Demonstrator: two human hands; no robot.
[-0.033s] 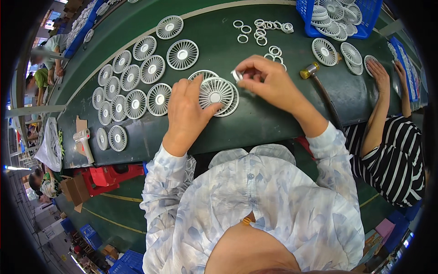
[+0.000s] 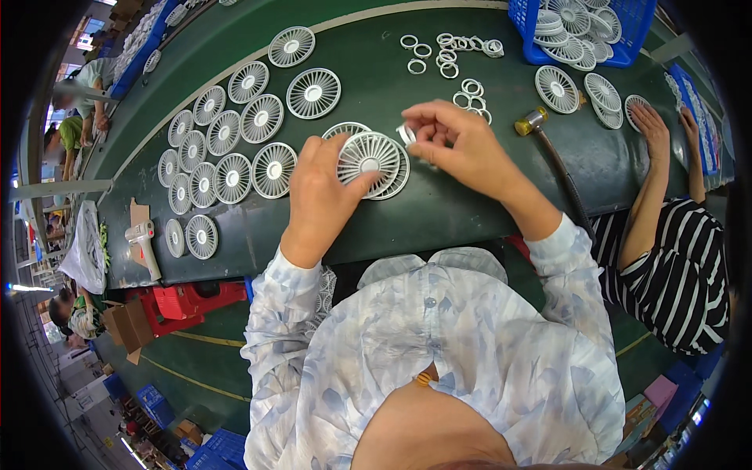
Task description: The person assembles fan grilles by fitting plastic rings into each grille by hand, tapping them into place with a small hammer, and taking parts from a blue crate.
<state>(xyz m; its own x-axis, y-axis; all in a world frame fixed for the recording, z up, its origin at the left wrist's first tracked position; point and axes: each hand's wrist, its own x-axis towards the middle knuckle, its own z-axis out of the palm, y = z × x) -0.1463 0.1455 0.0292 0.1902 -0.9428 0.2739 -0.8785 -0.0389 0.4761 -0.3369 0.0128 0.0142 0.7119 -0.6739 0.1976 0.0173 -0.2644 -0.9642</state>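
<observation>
My left hand (image 2: 317,188) grips a round white grille disc (image 2: 369,162) with radial slots and a solid centre, thumb over its near edge. Other slotted discs lie under and behind it, partly covered. Just to the right, my right hand (image 2: 462,149) pinches a small white ring (image 2: 406,134) between thumb and fingers, beside the upper right edge of the disc. Further slotted discs (image 2: 273,170) lie in rows to the left. Beyond my right hand are several loose white rings (image 2: 446,56).
A hammer (image 2: 532,121) with a yellow head lies at right. A blue basket (image 2: 627,53) full of discs stands at the far right. Beside me, a co-worker's hand (image 2: 652,129) rests on a disc. A grey-white handheld tool (image 2: 142,235) lies at the left end of the green table (image 2: 376,227).
The ring in my right hand has turned, showing more of its opening, and that hand has shifted slightly. My left hand and its disc have moved a little to the left.
</observation>
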